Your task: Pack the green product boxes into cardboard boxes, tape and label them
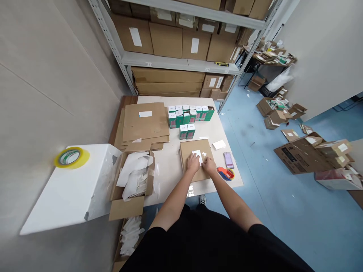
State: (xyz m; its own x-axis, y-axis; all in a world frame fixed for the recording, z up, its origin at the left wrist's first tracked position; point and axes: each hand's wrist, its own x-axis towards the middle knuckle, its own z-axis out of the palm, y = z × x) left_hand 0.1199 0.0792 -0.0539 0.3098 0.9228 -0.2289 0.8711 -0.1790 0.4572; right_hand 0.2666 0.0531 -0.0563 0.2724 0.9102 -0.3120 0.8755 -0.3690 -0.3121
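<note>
A flat brown cardboard package point(185, 149) lies on the table in front of me, with a white label point(197, 152) on its top. My left hand point(193, 162) rests on the label, its fingers stretched out over the lower part. Just to the right, my right hand point(209, 165) touches the cardboard beside the label, fingers bent together; what is between them, if anything, is too small to make out. A small white scrap point(204, 154) sits above the right hand. Close to that hand on the table is a red and blue tape dispenser point(225, 173).
Several green-and-white small boxes point(187, 131) stand behind the package. Flat cardboard sheets point(147, 124) are stacked left, above an open carton point(151, 177) of white papers. A purple item point(228, 160) and white card point(219, 145) lie right. Yellow tape point(84, 158) tops a white block.
</note>
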